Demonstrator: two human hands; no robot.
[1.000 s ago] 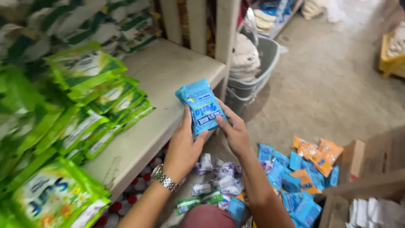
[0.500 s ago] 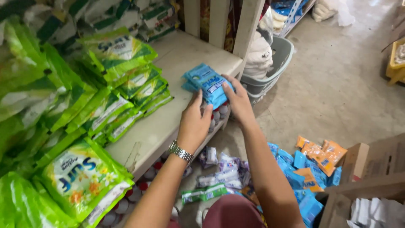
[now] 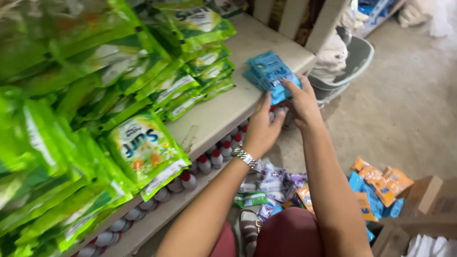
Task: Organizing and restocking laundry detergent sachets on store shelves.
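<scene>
Blue packets [image 3: 269, 76] sitting in a small stack on the pale shelf [image 3: 223, 114], close to its front edge and just right of the slumping green bags [image 3: 195, 71]; risking a slide off onto the floor [image 3: 404, 119] if pressed unevenly, or getting crowded by the green bags leaning in. Right hand [image 3: 302, 102] gripping the stack's near edge, fingers curled over the top and thumb beneath, wrist cocked upward. Left hand [image 3: 262, 131] lying partly open against the shelf lip just beside the stack, fingers loosely spread, holding nothing, watch [image 3: 245, 157] showing at the wrist.
</scene>
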